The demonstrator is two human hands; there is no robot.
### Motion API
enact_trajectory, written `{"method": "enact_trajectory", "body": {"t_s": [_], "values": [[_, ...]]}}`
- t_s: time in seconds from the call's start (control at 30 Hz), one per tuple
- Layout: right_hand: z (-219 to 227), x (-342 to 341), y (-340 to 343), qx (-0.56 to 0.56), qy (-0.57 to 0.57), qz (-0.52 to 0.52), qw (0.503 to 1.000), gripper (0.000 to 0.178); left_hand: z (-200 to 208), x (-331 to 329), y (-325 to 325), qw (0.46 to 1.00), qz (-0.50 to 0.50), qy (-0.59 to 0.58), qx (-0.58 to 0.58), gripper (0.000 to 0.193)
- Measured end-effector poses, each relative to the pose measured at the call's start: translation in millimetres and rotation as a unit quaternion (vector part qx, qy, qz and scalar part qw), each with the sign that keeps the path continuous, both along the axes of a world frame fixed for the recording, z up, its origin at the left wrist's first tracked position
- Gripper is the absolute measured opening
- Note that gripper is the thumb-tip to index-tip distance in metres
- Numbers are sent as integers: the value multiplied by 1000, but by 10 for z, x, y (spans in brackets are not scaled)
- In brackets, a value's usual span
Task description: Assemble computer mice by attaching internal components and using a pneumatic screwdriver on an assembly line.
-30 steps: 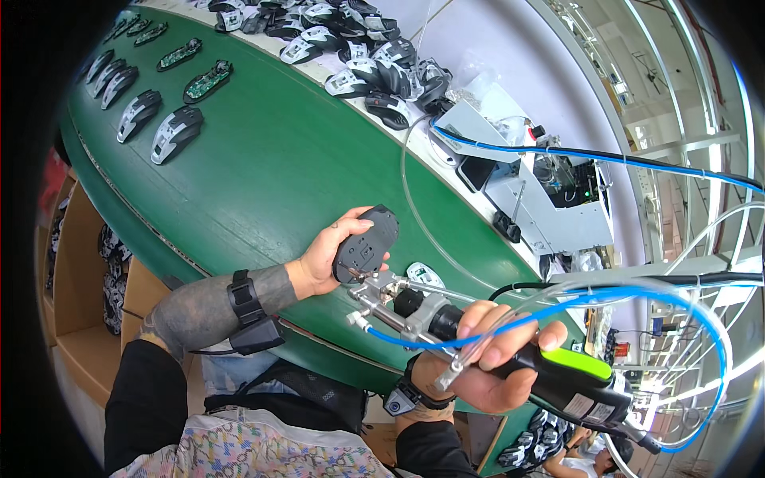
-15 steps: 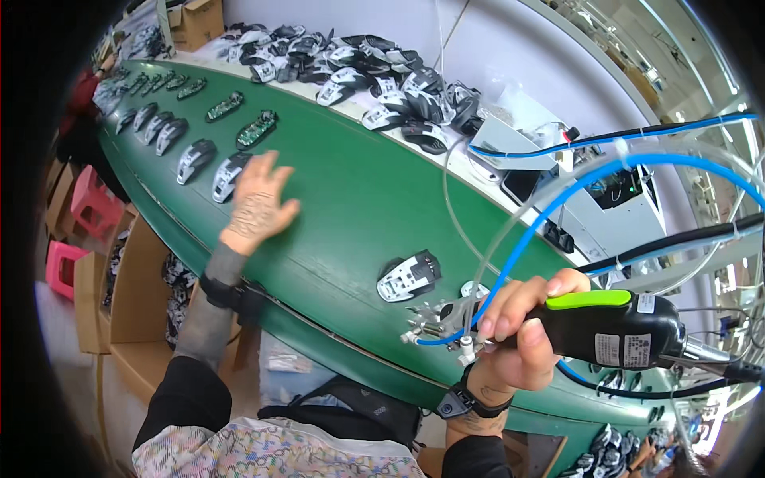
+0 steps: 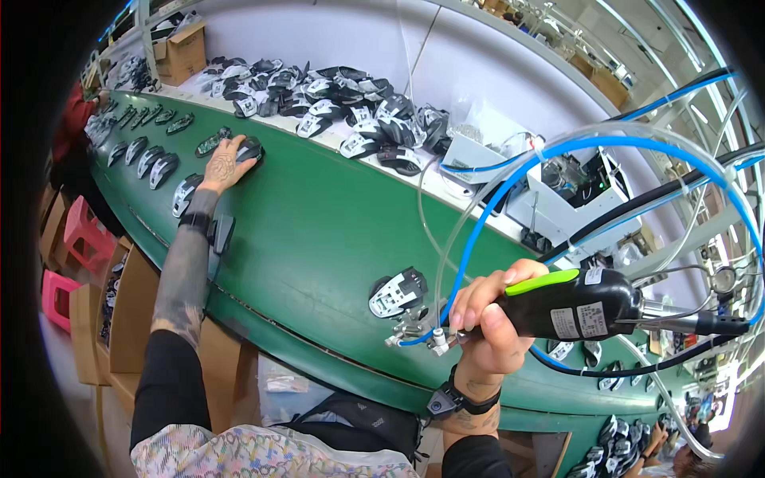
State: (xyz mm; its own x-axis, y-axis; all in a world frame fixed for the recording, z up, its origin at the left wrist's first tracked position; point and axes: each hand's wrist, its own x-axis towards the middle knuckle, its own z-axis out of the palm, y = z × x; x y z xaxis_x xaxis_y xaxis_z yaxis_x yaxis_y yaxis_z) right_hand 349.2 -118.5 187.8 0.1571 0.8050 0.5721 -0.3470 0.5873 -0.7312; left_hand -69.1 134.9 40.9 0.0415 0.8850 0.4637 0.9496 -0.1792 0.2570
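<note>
My left hand (image 3: 226,164) reaches far across the green belt, its fingers closed at a dark-and-grey computer mouse shell (image 3: 251,148), which they partly cover. Beside the fingertips lies a green circuit board (image 3: 210,143). Another mouse shell (image 3: 187,194) rests by my left wrist. My right hand (image 3: 496,323) grips a black electric screwdriver (image 3: 566,307) with a lime-green lever, held sideways above the belt's near side. Its metal tip end, with air fittings, is close to an open white-and-black mouse shell (image 3: 398,292) on the belt.
A heap of mouse shells (image 3: 327,107) covers the white ledge behind the belt (image 3: 319,207). A white screw-feeder machine (image 3: 566,191) stands at right. Blue and clear hoses (image 3: 478,231) loop over to the screwdriver. Other boards and shells line the far left, near a person in red (image 3: 73,131).
My left hand has moved farther over the belt and closed at a mouse shell; the near shell in its row has left its place. The view has shifted; my right hand still holds the screwdriver.
</note>
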Motion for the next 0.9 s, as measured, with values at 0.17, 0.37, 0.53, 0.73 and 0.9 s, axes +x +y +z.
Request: {"method": "enact_trajectory", "body": {"t_s": [0.17, 0.37, 0.53, 0.73, 0.9], "values": [[5, -22, 0, -2, 5, 7, 1000, 34, -208, -78, 195, 990, 11, -13, -141, 67], [28, 86, -13, -27, -16, -8, 999, 33, 182, 522, -125, 975, 10, 49, -219, 68], [-26, 126, 39, 37, 33, -52, 997, 32, 207, 1504, -733, 788, -189, -478, -339, 58], [32, 308, -2, 136, 56, -81, 986, 28, 256, 2614, -1364, 343, -211, -829, -388, 38], [-4, 469, -18, 177, 43, -64, 981, 30, 54, 2786, -1622, 355, -274, -794, -411, 54]]}}
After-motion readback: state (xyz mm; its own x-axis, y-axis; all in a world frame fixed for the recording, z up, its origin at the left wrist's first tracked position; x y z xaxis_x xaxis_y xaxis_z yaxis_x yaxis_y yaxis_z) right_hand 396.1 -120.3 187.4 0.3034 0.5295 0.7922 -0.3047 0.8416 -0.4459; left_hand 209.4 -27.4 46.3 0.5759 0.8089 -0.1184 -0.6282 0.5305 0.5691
